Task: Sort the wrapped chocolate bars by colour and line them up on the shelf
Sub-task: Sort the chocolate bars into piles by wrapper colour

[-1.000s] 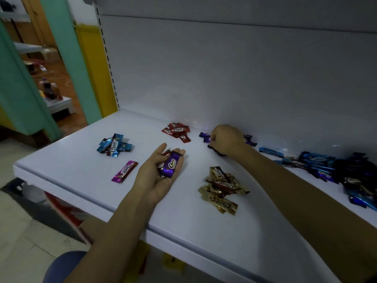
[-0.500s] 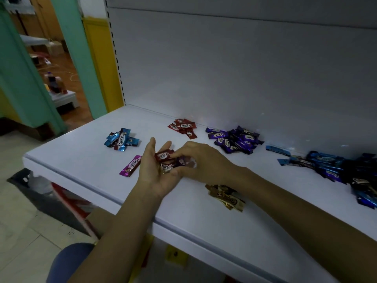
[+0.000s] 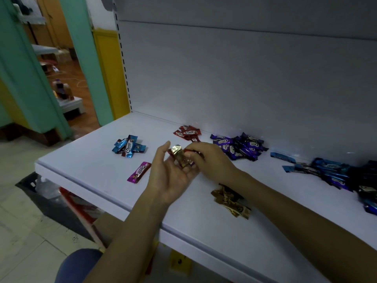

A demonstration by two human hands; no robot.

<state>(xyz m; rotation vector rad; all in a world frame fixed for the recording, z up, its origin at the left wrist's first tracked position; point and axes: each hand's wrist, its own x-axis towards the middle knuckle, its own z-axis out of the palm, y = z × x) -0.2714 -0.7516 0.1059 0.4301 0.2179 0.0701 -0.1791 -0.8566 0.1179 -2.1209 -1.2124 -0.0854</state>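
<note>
On the shelf (image 3: 85, 160), from the left: a light-blue pile (image 3: 128, 148) and, nearer the edge, a single pink bar (image 3: 139, 172). The left hand (image 3: 171, 178), palm up with fingers straight and close together and thumb apart, carries a gold bar (image 3: 180, 158). The right hand (image 3: 212, 160) pinches a red bar (image 3: 189, 153) at that palm with curled fingertips. Behind the hands lies a red pile (image 3: 187, 133), then a purple pile (image 3: 238, 147). A gold pile (image 3: 230, 201) lies beside the right forearm and a dark-blue heap (image 3: 326, 172) at far right.
</note>
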